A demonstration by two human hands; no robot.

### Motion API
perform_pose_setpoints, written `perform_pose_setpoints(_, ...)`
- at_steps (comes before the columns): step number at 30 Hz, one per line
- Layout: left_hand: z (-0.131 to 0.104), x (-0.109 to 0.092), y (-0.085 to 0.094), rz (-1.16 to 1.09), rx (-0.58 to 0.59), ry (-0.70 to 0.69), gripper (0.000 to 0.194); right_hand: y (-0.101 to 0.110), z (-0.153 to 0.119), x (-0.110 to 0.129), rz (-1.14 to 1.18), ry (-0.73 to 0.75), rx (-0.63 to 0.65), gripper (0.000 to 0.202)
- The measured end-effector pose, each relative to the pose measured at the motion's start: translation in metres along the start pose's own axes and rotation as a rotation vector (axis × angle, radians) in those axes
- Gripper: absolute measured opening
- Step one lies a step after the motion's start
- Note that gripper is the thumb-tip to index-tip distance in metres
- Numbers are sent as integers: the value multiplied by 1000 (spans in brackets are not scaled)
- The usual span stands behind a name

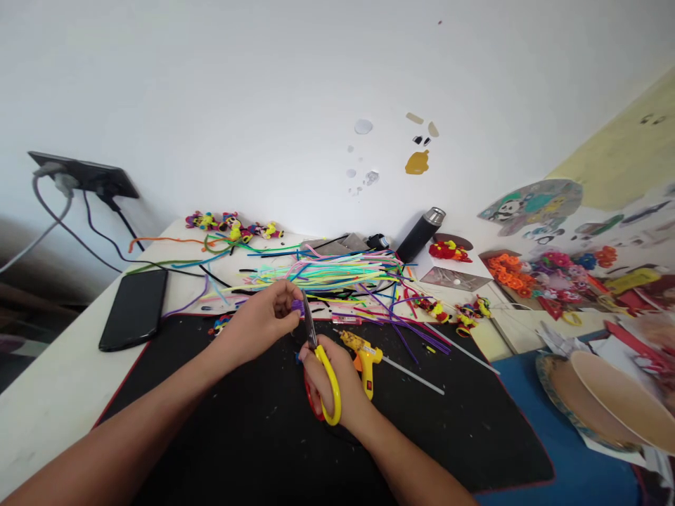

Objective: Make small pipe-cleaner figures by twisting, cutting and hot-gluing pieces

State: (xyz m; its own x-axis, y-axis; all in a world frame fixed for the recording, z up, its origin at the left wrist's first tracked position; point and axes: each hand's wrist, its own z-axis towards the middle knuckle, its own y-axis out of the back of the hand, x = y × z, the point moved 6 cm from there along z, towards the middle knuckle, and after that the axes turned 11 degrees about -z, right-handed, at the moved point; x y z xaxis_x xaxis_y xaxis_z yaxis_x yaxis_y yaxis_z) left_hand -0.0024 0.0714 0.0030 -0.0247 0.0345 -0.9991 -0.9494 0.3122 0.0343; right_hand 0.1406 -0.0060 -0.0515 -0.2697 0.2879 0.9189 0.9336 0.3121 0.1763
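Note:
Between the fingertips of my left hand (266,320) is a small purple fuzzy piece (298,308), which looks like coiled pipe cleaner. My right hand (337,379) is closed through the handles of a pair of scissors (333,386), one loop yellow and one red. The blades point up and away from me, right beside the purple piece; whether they touch it I cannot tell. Just right of my right hand, a yellow glue gun (368,358) lies on the black mat (253,422), a clear glue stick (414,374) reaching out from behind it.
Many coloured pipe cleaners (327,270) lie heaped along the back of the table. A black phone (134,309) is at the left, a dark flask (420,235) leans at the back. Small pipe-cleaner figures (232,226) lie near the wall. At the far right stands a bowl (622,397).

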Motion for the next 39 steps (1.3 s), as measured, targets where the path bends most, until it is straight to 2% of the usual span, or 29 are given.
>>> perform_pose_setpoints(3,2,-9,13,-35,-20,-15,26,-1,-1,-2,40,27,35,41)
perform_pose_setpoints(6,4,-19,32,-97,-85,-20,34,-7,-9,-7,-15,-1,170,38)
perform_pose_setpoints(8,5,-25,41,-114,-122,-23,38,-13,-17,-6,-171,8,264,32)
perform_pose_setpoints(10,6,-27,45,-123,-131,-16,40,-16,-23,2,-404,104,262,24)
perform_pose_setpoints(13,7,-27,44,-159,-101,4,38,-18,-27,16,-739,219,186,25)
perform_pose_setpoints(17,6,-29,40,-192,-69,0,37,-22,-27,21,-1007,229,189,34)
perform_pose_setpoints(24,3,-33,31,-195,6,-3,39,-40,-37,35,-1268,402,339,35)
perform_pose_setpoints(27,3,-30,27,-217,38,4,40,-48,-39,40,-1308,432,373,37)
perform_pose_setpoints(31,2,-25,22,-231,79,6,38,-49,-39,42,-1290,463,355,37)
perform_pose_setpoints(35,2,-23,19,-237,84,0,35,-39,-40,44,-1219,460,313,32)
perform_pose_setpoints(39,3,-21,15,-248,101,17,33,-27,-39,42,-1053,447,263,24)
